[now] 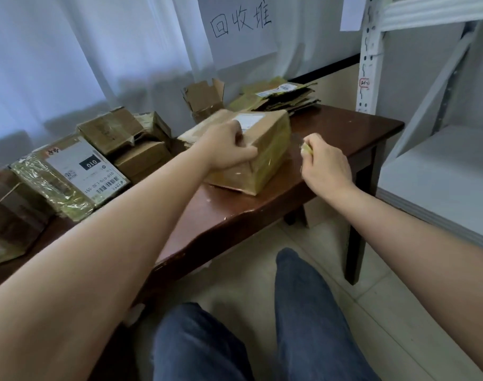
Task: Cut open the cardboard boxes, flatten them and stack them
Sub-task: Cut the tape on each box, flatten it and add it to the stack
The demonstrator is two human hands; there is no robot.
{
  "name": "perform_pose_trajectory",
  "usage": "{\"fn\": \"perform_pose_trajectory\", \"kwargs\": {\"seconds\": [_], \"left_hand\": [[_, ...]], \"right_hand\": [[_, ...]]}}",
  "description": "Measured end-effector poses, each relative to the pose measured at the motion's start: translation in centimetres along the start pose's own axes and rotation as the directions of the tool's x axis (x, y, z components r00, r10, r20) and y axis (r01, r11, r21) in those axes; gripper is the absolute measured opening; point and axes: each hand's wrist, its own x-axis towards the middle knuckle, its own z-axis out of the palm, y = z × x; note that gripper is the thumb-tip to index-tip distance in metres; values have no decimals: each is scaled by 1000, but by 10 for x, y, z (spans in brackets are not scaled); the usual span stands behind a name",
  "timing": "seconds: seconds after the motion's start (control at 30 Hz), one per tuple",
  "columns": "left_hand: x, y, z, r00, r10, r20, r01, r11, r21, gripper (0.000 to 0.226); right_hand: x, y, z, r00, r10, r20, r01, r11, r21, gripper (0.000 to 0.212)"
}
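Note:
A taped brown cardboard box with a white label lies on the dark wooden table. My left hand grips its top near edge, thumb on the near face. My right hand is curled round a small yellow-handled cutter, just right of the box and apart from it; its blade is too blurred to make out. At the table's far end lies a stack of flattened boxes, with an opened box standing beside it.
Several sealed parcels crowd the table's left side. A white metal shelf stands close on the right. A curtain and a paper sign hang behind. My legs are below the table's near edge, on a tiled floor.

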Motion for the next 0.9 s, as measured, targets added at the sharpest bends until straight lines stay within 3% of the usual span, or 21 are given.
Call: {"fn": "perform_pose_trajectory", "kwargs": {"seconds": [0.1,0.23,0.43,0.53,0.7,0.9], "left_hand": [[-27,-26,-24,985,140,105,-137,990,-35,78],[-48,-52,-37,989,78,125,-90,992,94,77],[-49,-54,3,982,187,1,-180,948,262,101],[-46,-56,14,975,197,-103,-164,951,264,97],[-47,-58,17,957,229,-175,-184,953,241,84],[-41,-58,4,940,323,-110,-270,901,339,74]], "right_hand": [[4,-6,4,997,-52,-52,55,997,58,22],[11,-25,6,984,-93,-154,98,995,25,49],[7,-34,24,950,-313,15,312,944,-103,63],[6,-31,28,940,-335,66,341,916,-212,75],[10,-37,25,937,-344,68,348,888,-300,74],[16,-36,19,909,-407,87,413,858,-305,71]]}}
